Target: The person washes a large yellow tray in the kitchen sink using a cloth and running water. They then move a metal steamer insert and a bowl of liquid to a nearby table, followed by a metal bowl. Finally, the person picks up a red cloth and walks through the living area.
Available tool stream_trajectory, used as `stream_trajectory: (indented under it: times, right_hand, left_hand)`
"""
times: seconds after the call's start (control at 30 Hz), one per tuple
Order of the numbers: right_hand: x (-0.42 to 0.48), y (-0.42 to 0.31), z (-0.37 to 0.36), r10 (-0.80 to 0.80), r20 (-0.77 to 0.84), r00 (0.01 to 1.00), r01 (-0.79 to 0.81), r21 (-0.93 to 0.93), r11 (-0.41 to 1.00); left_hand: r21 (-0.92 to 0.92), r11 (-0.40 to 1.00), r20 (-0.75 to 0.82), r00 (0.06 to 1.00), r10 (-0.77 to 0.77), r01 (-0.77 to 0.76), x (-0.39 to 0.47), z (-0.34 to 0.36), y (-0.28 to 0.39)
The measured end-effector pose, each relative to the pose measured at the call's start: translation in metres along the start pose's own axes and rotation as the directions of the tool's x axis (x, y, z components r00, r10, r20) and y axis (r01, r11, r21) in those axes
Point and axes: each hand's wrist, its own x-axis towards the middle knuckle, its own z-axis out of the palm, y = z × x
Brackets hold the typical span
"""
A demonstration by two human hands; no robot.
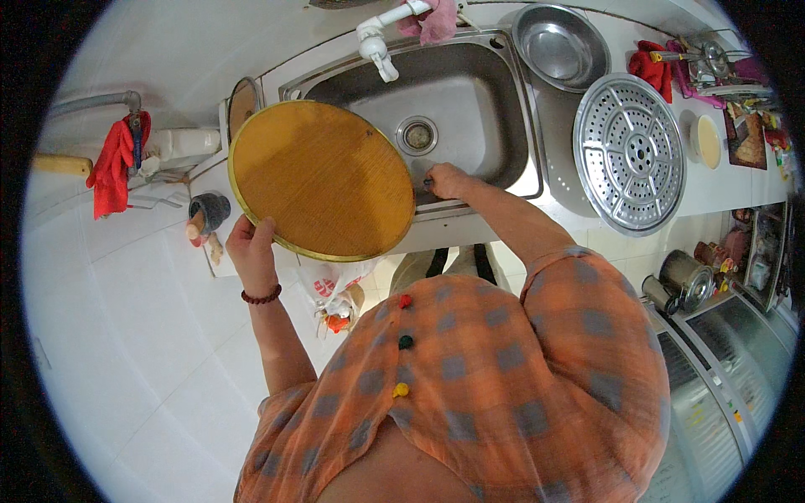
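Note:
My left hand [253, 248] grips the lower left rim of a round wooden cutting board [324, 182]. A yellowish band runs around the board's edge, and the board stands tilted over the left part of a stainless steel sink [475, 104]. My right hand [449, 181] is closed around a small dark object [429, 183], just right of the board and above the sink's near side. Most of that object is hidden by my fingers and perhaps the board, so I cannot tell what it is. The sink's drain strainer [417, 136] lies beyond my right hand.
A white faucet [375, 53] reaches over the sink. To the right are a metal basin [560, 47], a perforated steamer tray [630, 154] and a cream bowl [709, 143]. A stone mortar [212, 210] stands at left, below hanging red gloves [115, 166].

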Motion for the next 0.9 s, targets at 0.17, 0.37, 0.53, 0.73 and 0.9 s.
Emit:
stream_trajectory:
  times: [0.17, 0.37, 0.53, 0.73, 0.9]
  right_hand:
    - [-0.019, -0.029, -0.028, 0.208, 0.046, 0.977, -0.211, 0.060, 0.976]
    - [-0.022, -0.023, -0.022, 0.188, -0.145, 0.971, -0.186, 0.028, 0.982]
    - [-0.037, -0.030, -0.047, 0.436, -0.196, 0.878, -0.371, 0.296, 0.880]
    - [-0.059, -0.028, -0.059, 0.406, -0.255, 0.878, -0.323, 0.310, 0.894]
    - [-0.062, -0.029, -0.060, 0.428, -0.287, 0.857, -0.306, 0.385, 0.870]
  left_hand:
    - [-0.005, 1.000, -0.012, 1.000, 0.006, -0.006, 0.002, 0.009, 0.001]
    - [0.079, 0.997, 0.052, 0.999, -0.013, 0.009, 0.018, 0.019, -0.002]
    - [0.218, 0.976, 0.061, 0.998, 0.013, -0.026, 0.044, 0.034, 0.005]
    - [0.325, 0.944, 0.119, 0.993, 0.020, -0.058, 0.088, 0.047, -0.016]
    - [0.419, 0.907, 0.086, 0.996, -0.001, -0.035, 0.103, 0.059, -0.037]
